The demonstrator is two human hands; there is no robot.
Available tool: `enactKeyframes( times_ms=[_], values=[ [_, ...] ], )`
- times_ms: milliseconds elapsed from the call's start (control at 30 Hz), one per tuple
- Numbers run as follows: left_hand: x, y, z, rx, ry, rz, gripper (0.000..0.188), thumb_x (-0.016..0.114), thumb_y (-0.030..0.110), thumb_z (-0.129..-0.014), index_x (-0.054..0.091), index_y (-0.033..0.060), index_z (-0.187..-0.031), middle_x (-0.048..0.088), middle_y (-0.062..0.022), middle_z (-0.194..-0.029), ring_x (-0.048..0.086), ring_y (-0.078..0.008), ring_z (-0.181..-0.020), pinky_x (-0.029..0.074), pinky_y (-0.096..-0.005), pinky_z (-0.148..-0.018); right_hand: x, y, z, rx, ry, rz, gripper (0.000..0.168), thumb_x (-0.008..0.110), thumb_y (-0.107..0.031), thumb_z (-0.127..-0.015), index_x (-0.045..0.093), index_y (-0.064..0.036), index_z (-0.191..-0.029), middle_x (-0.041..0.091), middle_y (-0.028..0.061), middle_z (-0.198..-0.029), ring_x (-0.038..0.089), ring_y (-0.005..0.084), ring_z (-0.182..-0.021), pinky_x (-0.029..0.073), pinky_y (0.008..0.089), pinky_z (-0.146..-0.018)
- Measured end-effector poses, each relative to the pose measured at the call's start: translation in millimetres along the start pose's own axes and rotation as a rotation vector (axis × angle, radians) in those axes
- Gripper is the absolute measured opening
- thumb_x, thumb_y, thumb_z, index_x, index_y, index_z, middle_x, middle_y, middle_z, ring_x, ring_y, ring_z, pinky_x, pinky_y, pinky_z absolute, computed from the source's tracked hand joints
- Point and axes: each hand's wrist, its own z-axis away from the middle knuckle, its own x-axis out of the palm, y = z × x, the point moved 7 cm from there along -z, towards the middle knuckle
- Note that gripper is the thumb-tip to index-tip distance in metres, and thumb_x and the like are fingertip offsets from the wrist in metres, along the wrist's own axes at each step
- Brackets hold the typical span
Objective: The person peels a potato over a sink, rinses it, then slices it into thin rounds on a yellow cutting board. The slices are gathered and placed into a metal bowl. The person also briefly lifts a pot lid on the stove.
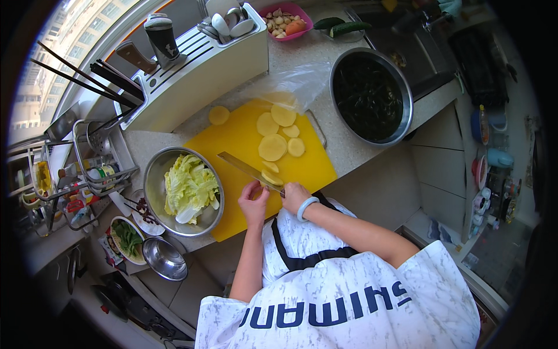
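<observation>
My right hand (296, 197), with a pale bangle at the wrist, grips the handle of a kitchen knife (244, 166). The blade points up and left over a yellow cutting board (235, 213). My left hand (255, 200) is beside the blade, thumb and fingertips brought together; whether anything is between them cannot be made out. Cut pieces of what looks like potato (271, 176) lie against the blade. Farther up the board are several round pale slices (272, 147), and one slice (219, 115) lies at its upper left edge.
A steel bowl of leafy cabbage (150, 205) stands left of the board. A steel basin (409, 104) with dark strands in liquid stands right, near the sink (418, 48). Behind are a plastic bag (301, 85), a white knife and utensil holder (209, 83) and a pink basket (305, 13) of garlic.
</observation>
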Motion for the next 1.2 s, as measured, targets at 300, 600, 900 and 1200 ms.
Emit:
enactKeyframes(
  times_ms=[300, 600, 900, 1200],
  values=[
    [8.9, 12.6, 2.2, 0.005, 0.011, 0.06, 0.025, 0.068, 0.001, -0.078, 0.061, -0.0067, -0.1, 0.063, -0.0087, -0.091, 0.061, -0.0141, -0.082, 0.053, -0.0274, -0.073, -51.6, -6.8, 35.5, -0.054, 0.007, -0.142, 0.018, 0.058, -0.013, -0.075, 0.062, 0.003, -0.07, 0.059, 0.0252, -0.068, 0.061, 0.04, -0.068, 0.049, 0.0438, -0.064],
    [9.6, 7.8, 1.0, 0.022, 0.007, 0.076, 0.024, 0.068, 0.002, -0.079, 0.061, -0.0058, -0.101, 0.063, -0.0086, -0.091, 0.06, -0.0139, -0.082, 0.054, -0.0283, -0.072, -59.9, -0.4, 58.1, -0.048, -0.051, -0.101, 0.021, 0.058, -0.016, -0.075, 0.063, 0.004, -0.071, 0.06, 0.0264, -0.068, 0.062, 0.04, -0.069, 0.05, 0.0436, -0.066],
    [8.5, 2.6, 2.0, 0.026, -0.015, 0.1, 0.024, 0.068, 0.001, -0.079, 0.061, -0.0048, -0.101, 0.061, -0.0068, -0.089, 0.059, -0.0141, -0.084, 0.055, -0.0294, -0.074, -59.0, 1.7, 62.5, -0.039, -0.058, -0.051, 0.023, 0.064, -0.018, -0.076, 0.062, 0.005, -0.071, 0.06, 0.0249, -0.068, 0.061, 0.0372, -0.066, 0.048, 0.0409, -0.064],
    [11.5, 16.3, 4.7, 0.03, -0.011, 0.071, 0.024, 0.069, 0.0, -0.078, 0.061, -0.0048, -0.1, 0.061, -0.0055, -0.091, 0.059, -0.0129, -0.083, 0.052, -0.026, -0.073, -59.1, 3.4, 61.9, 0.012, -0.061, 0.006, 0.021, 0.061, -0.015, -0.077, 0.064, 0.005, -0.077, 0.062, 0.0251, -0.073, 0.063, 0.0383, -0.073, 0.05, 0.0419, -0.069]
  ],
)
